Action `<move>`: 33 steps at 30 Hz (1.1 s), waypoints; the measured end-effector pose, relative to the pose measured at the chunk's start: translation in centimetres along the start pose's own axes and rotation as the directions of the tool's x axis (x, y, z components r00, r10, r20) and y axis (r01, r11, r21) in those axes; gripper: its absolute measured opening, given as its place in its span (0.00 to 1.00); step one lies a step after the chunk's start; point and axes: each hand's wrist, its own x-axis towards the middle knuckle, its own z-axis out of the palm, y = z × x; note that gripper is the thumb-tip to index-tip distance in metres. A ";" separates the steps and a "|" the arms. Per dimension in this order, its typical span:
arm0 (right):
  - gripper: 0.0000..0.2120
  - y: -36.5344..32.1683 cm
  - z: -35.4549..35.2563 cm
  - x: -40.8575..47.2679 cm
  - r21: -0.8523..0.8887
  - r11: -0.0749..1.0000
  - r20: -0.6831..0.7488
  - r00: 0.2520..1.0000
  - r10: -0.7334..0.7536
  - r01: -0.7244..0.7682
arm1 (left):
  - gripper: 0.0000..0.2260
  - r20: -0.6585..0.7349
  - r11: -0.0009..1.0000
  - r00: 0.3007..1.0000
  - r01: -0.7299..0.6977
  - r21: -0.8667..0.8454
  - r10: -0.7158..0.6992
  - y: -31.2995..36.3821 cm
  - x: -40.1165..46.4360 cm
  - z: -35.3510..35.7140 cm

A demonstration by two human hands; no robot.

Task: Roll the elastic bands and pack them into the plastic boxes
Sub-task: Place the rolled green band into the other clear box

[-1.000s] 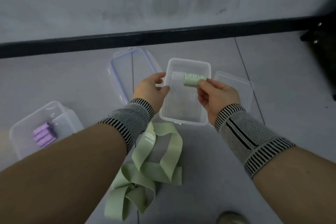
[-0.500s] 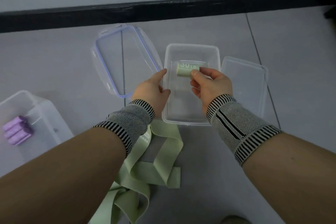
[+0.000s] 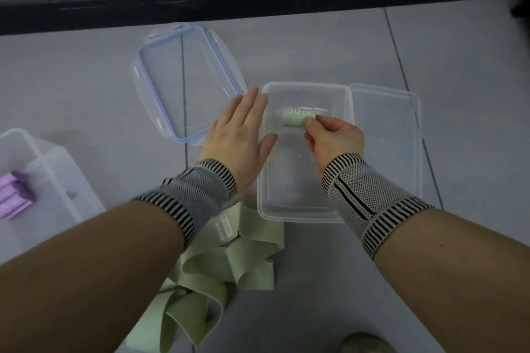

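My right hand (image 3: pixel 329 137) pinches a rolled green elastic band (image 3: pixel 295 117) marked "30 LB" inside a clear plastic box (image 3: pixel 301 212) on the grey floor. The roll sits low near the box's far end. My left hand (image 3: pixel 239 135) lies flat with straight fingers beside the box's left wall, its thumb at the rim. Several unrolled green bands (image 3: pixel 218 264) lie in a loose heap under my left forearm, just in front of the box.
A clear lid with a blue seal (image 3: pixel 160 94) lies to the far left of the box, another clear lid (image 3: pixel 401 146) to its right. A second clear box (image 3: pixel 57 180) at the left edge holds purple rolls (image 3: pixel 14 198). A black skirting runs along the wall.
My left hand let go of the box's left rim and opened flat beside it. My right hand lowered the green roll deeper into the box. The view tilted down.
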 end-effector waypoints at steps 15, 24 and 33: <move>0.14 1.7 2.6 3.9 -0.332 0.931 0.088 0.988 -0.130 0.152 | 0.34 0.039 0.999 0.999 -0.013 -0.045 0.015 -0.5 0.7 3.1; 0.12 1.6 3.6 4.0 -0.483 0.843 0.094 0.971 -0.218 0.236 | 0.34 0.045 0.997 0.999 -0.005 -0.073 0.008 -0.6 0.8 3.2; 0.15 2.5 4.2 4.5 -0.607 0.755 0.090 0.966 -0.244 0.248 | 0.30 0.050 0.995 0.999 0.008 -0.097 -0.003 -0.3 0.8 2.9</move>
